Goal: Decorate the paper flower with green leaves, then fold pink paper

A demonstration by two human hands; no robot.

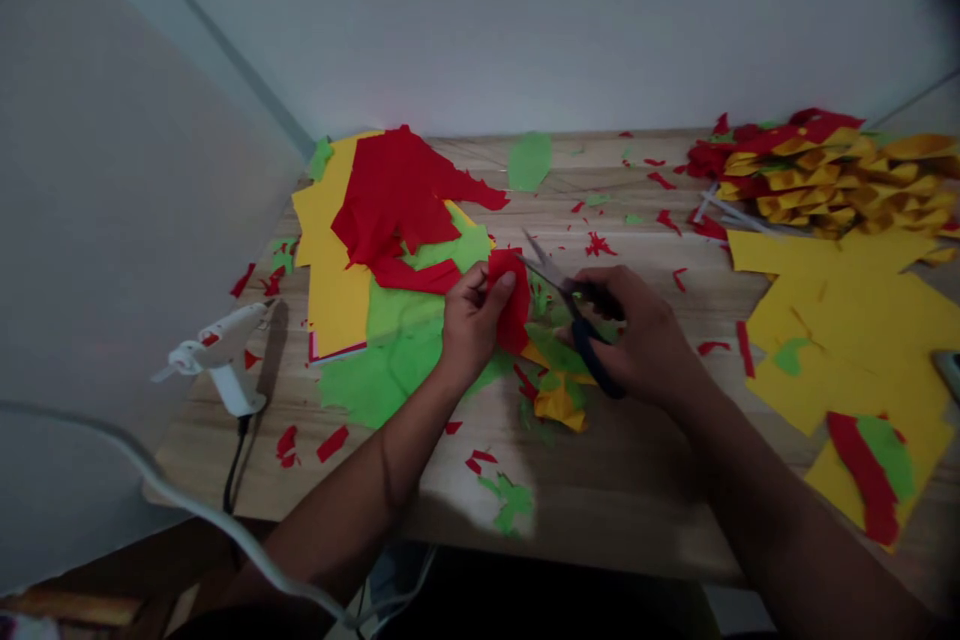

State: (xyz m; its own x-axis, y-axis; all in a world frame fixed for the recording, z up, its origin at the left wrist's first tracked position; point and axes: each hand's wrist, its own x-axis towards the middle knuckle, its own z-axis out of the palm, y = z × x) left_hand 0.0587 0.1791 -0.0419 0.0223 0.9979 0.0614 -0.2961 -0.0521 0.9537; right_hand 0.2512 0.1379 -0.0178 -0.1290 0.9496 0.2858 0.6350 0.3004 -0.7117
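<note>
My left hand point(474, 315) pinches a small piece of red paper point(513, 305) upright between thumb and fingers, above the middle of the table. My right hand point(637, 330) is closed round the dark handles of a pair of scissors point(553, 272). The blades are parted and their tips reach the upper right edge of the red piece. Below the hands lie green paper point(397, 360) and a crumpled yellow scrap point(561, 402). Behind my left hand a large torn red sheet point(405, 190) rests over yellow paper point(330, 290).
A white glue gun point(229, 355) stands at the left, its cord running off the table's front edge. Folded yellow and red paper pieces point(840, 170) are heaped at the back right, above flat yellow sheets point(847, 320). A white cable point(172, 490) crosses the lower left. Scraps litter the wooden table point(615, 510).
</note>
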